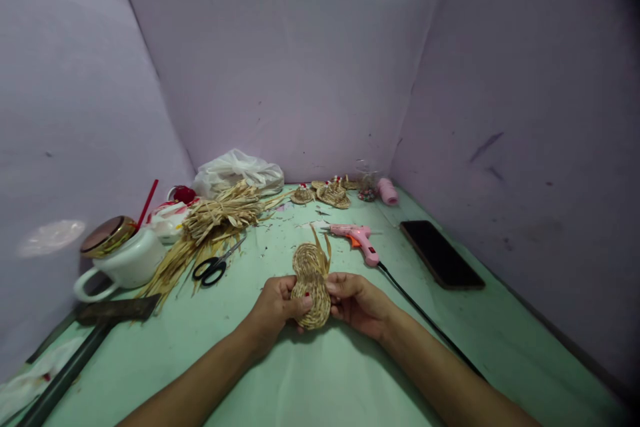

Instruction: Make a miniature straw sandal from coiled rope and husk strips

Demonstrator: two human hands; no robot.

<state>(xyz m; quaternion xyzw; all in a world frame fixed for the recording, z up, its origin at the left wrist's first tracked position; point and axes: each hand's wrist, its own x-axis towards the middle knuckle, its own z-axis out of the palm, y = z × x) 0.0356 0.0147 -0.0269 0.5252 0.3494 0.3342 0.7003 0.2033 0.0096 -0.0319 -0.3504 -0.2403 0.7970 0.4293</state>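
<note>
Between my two hands is a small figure-eight piece of coiled, woven straw [313, 280], held just above the green table. My left hand [280, 310] grips its lower left side, the thumb lying across the front near a small red spot. At the right edge, my right hand [353, 300] pinches the piece around its narrow waist with thumb and fingers. Loose straw ends [323, 250] stick up from its upper right. A pink glue gun [357, 237] with an orange trigger lies beyond my right hand, its black cord running toward the front right.
Dried straw strands [220, 220] and black-handled scissors [213, 270] lie to the left. Near them are a white mug [135, 257] and a hammer [117, 310]. A phone [440, 253] rests at right. Finished-looking straw pieces [333, 193] and pink thread [387, 191] sit by the back wall.
</note>
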